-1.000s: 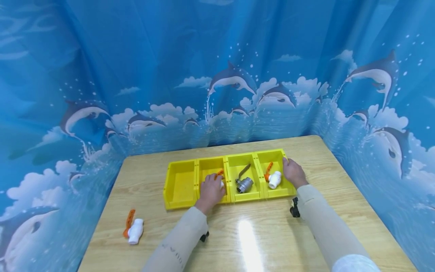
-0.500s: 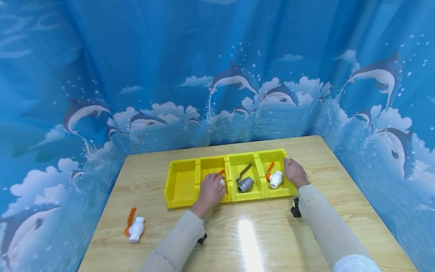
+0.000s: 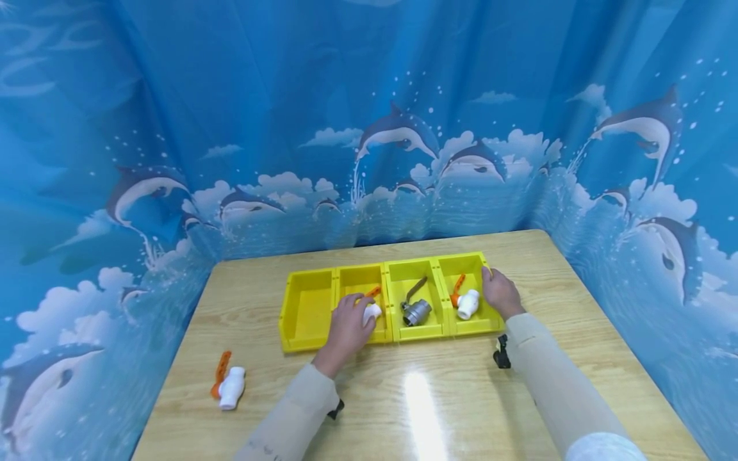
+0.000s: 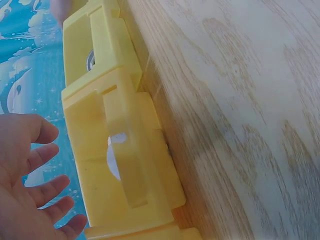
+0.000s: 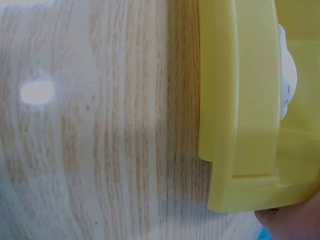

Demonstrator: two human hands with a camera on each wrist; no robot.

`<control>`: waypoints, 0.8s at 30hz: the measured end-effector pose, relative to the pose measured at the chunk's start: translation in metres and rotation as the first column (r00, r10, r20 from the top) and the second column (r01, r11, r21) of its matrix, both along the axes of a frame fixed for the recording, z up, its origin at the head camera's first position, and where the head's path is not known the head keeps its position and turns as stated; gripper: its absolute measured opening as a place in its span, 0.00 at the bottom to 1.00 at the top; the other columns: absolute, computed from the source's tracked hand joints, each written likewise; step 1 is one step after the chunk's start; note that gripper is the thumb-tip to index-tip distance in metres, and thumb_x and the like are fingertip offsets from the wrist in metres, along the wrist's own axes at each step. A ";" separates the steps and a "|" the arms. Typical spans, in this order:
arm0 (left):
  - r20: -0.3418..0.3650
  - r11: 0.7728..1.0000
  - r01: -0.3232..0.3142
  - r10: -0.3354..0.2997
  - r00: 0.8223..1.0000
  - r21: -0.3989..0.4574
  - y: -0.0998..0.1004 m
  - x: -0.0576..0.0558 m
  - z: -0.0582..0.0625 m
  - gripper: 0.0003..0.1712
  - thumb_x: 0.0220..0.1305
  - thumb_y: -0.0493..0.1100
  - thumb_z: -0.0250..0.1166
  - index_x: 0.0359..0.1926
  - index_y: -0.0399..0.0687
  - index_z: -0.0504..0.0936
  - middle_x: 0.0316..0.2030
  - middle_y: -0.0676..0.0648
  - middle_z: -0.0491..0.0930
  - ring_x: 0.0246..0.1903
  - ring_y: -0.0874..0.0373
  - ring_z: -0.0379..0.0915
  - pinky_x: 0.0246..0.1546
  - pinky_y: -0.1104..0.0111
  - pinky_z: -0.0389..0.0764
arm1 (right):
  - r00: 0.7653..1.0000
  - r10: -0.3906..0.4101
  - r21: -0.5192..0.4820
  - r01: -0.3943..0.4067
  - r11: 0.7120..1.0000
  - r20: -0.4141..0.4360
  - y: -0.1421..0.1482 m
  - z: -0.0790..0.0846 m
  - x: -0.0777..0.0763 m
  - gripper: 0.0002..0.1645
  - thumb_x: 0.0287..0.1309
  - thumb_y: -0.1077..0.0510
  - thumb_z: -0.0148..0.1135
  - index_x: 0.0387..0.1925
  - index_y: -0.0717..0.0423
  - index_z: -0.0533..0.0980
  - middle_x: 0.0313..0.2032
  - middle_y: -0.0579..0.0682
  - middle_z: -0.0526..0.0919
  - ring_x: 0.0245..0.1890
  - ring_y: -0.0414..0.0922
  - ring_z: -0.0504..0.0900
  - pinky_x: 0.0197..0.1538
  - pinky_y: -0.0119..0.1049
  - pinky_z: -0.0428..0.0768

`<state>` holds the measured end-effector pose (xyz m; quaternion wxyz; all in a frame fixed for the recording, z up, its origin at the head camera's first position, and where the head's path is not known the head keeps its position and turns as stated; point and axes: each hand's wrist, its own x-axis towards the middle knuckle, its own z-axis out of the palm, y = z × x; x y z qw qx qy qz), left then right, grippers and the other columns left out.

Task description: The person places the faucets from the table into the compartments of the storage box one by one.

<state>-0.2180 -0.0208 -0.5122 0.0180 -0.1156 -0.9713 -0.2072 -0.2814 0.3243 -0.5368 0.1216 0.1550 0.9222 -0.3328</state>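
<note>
My left hand [image 3: 348, 326] hovers above the second yellow bin [image 3: 346, 276] from the left, its fingers spread and loosely bent with nothing in them. Below and beside it in that bin lies a white ball valve [image 3: 372, 312] with an orange lever; in the left wrist view only a bit of the white valve body [image 4: 114, 157] shows past the bin's front lip. My right hand [image 3: 501, 293] grips the outer side wall of the rightmost yellow bin [image 5: 255, 100], thumb at the rim. Inside that bin rests another white ball valve [image 3: 467, 305] with an orange lever.
A metal ball valve [image 3: 416, 312] with a brown lever lies in the third bin. The leftmost bin [image 3: 311, 307] joins the same row. Apart from them, a white valve [image 3: 232, 388] with an orange lever lies on the wooden table [image 3: 265, 384]. A dolphin-print curtain [image 3: 288, 128] surrounds the table.
My left hand has drawn back a little to the left and toward me, off the white valve, which now shows more. My right hand stays at the bin's wall.
</note>
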 end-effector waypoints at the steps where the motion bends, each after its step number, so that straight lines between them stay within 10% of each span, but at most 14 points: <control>1: 0.000 1.000 -0.003 0.003 1.000 0.002 -0.001 0.001 0.001 0.20 0.63 0.45 0.65 0.56 0.51 0.79 0.61 0.44 0.72 0.63 0.46 0.62 0.59 0.49 0.67 | 1.000 -0.002 0.000 0.002 1.000 0.001 0.000 0.000 0.000 0.48 0.70 0.35 0.12 0.73 0.70 0.47 0.70 0.70 0.52 0.69 0.68 0.52 0.69 0.60 0.53; 24: -0.106 0.990 -0.093 0.104 0.989 0.104 -0.058 0.018 -0.008 0.17 0.60 0.42 0.64 0.51 0.47 0.80 0.59 0.39 0.72 0.62 0.39 0.61 0.54 0.42 0.66 | 1.000 0.018 0.026 -0.018 1.000 -0.021 0.000 0.002 0.001 0.48 0.71 0.36 0.12 0.72 0.71 0.47 0.70 0.71 0.52 0.69 0.68 0.52 0.69 0.60 0.52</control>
